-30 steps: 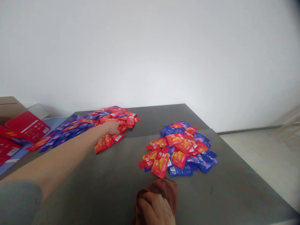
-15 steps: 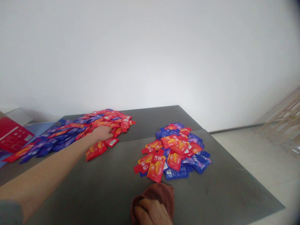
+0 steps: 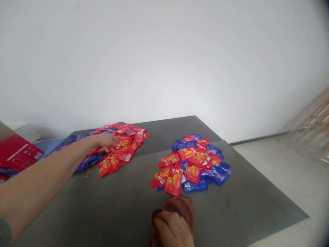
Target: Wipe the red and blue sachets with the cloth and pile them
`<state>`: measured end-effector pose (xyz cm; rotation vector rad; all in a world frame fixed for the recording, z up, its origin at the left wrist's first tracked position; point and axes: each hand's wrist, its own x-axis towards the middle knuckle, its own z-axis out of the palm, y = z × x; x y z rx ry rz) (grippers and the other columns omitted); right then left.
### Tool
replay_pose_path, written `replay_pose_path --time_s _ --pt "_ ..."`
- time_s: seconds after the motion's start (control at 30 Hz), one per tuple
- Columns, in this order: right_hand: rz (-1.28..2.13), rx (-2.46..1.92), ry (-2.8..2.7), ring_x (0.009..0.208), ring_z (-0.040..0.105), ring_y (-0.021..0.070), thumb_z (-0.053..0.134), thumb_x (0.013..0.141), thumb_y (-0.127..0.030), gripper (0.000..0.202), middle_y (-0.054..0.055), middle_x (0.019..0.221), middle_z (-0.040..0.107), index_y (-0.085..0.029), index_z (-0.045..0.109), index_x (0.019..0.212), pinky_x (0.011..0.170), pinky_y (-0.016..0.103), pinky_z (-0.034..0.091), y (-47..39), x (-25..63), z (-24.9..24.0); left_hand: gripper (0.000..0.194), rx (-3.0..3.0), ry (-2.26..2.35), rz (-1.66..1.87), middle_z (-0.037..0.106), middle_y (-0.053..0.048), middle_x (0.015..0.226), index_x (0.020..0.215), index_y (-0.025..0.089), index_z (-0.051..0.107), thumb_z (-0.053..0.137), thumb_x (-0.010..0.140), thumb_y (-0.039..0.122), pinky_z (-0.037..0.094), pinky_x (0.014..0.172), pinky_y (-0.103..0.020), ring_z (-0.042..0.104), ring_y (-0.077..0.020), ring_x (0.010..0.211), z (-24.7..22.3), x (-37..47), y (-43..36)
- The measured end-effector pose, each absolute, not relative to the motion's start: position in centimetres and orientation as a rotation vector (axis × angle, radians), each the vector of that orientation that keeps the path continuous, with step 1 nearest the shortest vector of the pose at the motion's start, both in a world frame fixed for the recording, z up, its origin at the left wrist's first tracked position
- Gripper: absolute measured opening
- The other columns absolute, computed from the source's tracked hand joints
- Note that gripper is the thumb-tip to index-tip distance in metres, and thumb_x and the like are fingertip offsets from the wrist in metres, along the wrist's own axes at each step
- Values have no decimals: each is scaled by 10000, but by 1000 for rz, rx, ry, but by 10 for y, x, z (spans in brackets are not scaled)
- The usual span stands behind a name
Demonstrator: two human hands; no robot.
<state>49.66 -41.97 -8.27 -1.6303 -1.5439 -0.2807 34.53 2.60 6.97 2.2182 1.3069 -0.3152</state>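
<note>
My left hand (image 3: 106,140) reaches over the left pile of red and blue sachets (image 3: 125,137). Its fingers are apart and touch the red sachets on top; none is visibly gripped. A few red sachets (image 3: 110,164) lie at the near edge of that pile. At the bottom of the view, my right hand (image 3: 174,228) grips a bunched brown cloth (image 3: 181,206) against the table. Just beyond the cloth lies a second heap of red and blue sachets (image 3: 192,161), some printed with orange fruit.
Both heaps rest on a dark grey table (image 3: 115,212) set against a white wall (image 3: 164,61). A red printed box (image 3: 20,154) stands at the far left. Pale floor (image 3: 272,161) and a wooden rack (image 3: 311,123) show beyond the table's right edge.
My left hand has moved slightly left and up over the pile, its fingers now more spread. Some red sachets beside it have shifted. The right hand stays on the cloth.
</note>
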Motion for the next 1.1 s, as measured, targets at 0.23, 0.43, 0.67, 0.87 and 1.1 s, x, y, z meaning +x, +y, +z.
replay_pose_path --time_s 0.23,0.43,0.67,0.87,1.1 --pt "-129 -1626 -1507 842 632 200 564 911 -213 181 31 993 711 -269 680 1038 737 328 490 -426 494 -62 393 2014 1131 -197 722 -78 915 989 64 630 634 889 445 549 703 -230 658 -171 851 100 318 -27" --pt "-19 -1642 -1546 944 620 216 565 883 -162 257 35 1082 696 -268 676 1090 835 360 497 -430 496 -55 453 1650 914 -165 761 -88 880 964 136 745 758 752 535 543 673 -291 676 -211 769 86 289 -129" --pt "-12 -1689 -1608 1014 613 220 579 859 -175 289 46 1122 685 -257 670 1121 904 374 493 -434 502 -54 389 1548 764 -263 764 -72 862 946 200 756 716 782 550 572 679 -293 720 -225 783 21 279 -213" --pt "-58 -1725 -1626 1070 609 220 574 871 -188 329 62 1155 674 -235 631 1192 935 378 497 -435 502 -57 391 1560 861 -193 705 -34 726 874 180 696 695 774 558 520 518 -239 668 -175 615 -12 288 -226" --pt "-239 -2044 -1433 1222 515 348 690 823 -366 450 174 1320 564 -198 571 1223 990 521 440 -438 491 -59 366 1627 985 82 619 13 673 783 172 621 718 735 521 473 467 -212 585 -138 576 -29 284 -237"
